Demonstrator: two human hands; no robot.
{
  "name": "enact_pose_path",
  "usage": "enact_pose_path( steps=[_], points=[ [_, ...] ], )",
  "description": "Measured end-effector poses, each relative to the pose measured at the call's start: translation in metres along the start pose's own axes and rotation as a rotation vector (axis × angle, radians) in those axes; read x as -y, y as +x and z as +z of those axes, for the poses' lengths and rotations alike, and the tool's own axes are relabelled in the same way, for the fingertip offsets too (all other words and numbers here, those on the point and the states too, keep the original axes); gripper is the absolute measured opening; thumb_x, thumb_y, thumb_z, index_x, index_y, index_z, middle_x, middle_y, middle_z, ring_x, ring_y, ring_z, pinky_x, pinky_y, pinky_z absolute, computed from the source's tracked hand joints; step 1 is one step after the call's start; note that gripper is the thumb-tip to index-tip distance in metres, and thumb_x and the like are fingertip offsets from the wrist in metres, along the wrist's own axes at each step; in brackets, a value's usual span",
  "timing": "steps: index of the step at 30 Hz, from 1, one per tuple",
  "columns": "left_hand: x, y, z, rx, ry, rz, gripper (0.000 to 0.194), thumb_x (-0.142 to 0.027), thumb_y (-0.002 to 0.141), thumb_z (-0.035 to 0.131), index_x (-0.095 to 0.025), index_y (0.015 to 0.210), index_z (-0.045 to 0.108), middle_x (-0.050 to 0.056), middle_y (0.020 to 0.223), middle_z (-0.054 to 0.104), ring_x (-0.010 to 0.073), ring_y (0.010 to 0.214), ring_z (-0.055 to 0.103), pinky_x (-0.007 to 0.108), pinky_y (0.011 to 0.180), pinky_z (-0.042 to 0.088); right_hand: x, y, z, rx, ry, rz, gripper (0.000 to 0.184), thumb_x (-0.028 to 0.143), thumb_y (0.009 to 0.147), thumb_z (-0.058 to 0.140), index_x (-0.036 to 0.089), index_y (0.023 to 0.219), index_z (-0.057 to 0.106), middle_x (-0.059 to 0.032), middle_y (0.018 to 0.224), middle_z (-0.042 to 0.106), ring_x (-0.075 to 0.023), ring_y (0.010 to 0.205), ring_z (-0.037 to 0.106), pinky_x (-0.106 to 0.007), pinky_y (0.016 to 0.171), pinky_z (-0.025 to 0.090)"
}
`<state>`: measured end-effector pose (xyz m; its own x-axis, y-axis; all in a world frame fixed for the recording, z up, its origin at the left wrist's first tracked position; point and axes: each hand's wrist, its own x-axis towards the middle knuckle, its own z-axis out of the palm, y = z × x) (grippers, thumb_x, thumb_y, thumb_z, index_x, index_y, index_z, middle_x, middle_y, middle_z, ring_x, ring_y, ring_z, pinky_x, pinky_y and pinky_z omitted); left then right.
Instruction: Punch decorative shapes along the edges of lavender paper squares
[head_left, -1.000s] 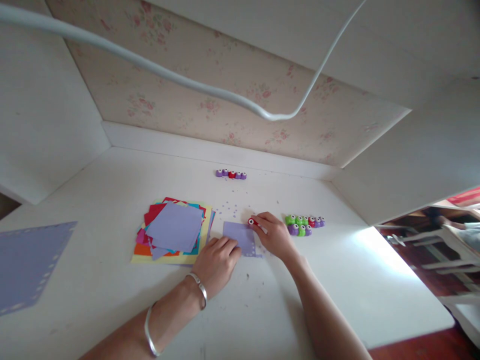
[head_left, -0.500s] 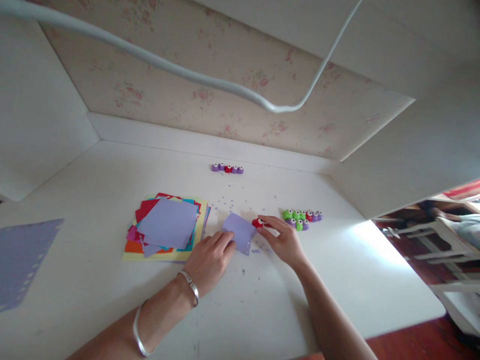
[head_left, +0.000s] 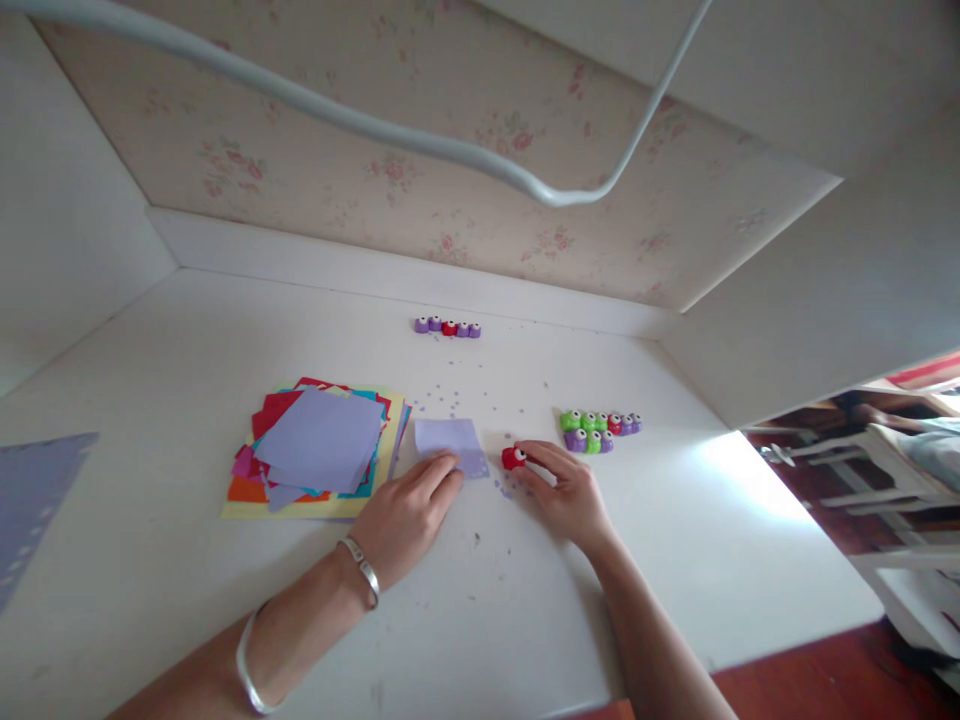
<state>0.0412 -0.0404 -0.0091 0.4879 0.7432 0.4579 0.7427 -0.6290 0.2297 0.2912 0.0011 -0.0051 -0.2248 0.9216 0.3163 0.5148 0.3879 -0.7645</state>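
My left hand (head_left: 409,507) is closed, fingers together, on the near edge of a small purple paper sheet (head_left: 446,436), whose right and lower border shows small punched holes. My right hand (head_left: 570,493) grips a red craft punch (head_left: 513,458) with a white button between thumb and fingers. The punch stands a little right of the sheet, apart from it. Tiny purple paper cut-outs (head_left: 501,487) lie beside the punch, and more are scattered beyond the sheet.
A stack of coloured paper (head_left: 322,435), purple on top, lies left of my left hand. Green, purple and red punches (head_left: 600,422) stand grouped at right; a row of several punches (head_left: 448,328) stands near the back. Another punched purple sheet (head_left: 37,500) is at far left. A white cable (head_left: 465,172) hangs above.
The purple sheet has turned and shifted left with my left hand, coming away from the red punch. The punch stays in my right hand and now sits more upright.
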Motion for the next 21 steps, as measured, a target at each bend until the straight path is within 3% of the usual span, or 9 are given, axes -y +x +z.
enact_pose_path(
  steps=[6,13,21],
  points=[
    [0.002,0.002,-0.003,-0.062,-0.025,0.075,0.034,-0.002,0.092,0.038,-0.012,0.112,0.063,0.009,0.111,0.068,0.0198,0.113,0.06,0.033,0.093,0.055,0.011,0.001,0.01,0.049,-0.052,-0.06,0.022,0.025,0.087,0.063,0.025,0.109,0.07,-0.0068,0.108,0.071,-0.0211,0.098,0.066,-0.037,0.088,0.055],
    [0.002,0.002,-0.011,-0.184,-0.048,0.205,0.029,-0.01,0.097,0.039,-0.01,0.109,0.065,0.009,0.113,0.069,0.0204,0.114,0.061,0.033,0.094,0.055,0.009,0.002,0.01,0.059,0.101,0.064,0.025,0.031,0.085,0.067,0.023,0.108,0.071,-0.0081,0.108,0.071,-0.0215,0.095,0.067,-0.035,0.083,0.058],
    [0.001,0.002,-0.012,-0.183,-0.064,0.219,0.03,-0.011,0.099,0.037,-0.01,0.107,0.066,0.009,0.112,0.07,0.0199,0.114,0.061,0.032,0.094,0.056,0.01,0.002,0.009,0.058,0.231,0.131,0.025,0.03,0.082,0.07,0.024,0.107,0.072,-0.0073,0.108,0.07,-0.0209,0.098,0.067,-0.035,0.086,0.058]
  ],
)
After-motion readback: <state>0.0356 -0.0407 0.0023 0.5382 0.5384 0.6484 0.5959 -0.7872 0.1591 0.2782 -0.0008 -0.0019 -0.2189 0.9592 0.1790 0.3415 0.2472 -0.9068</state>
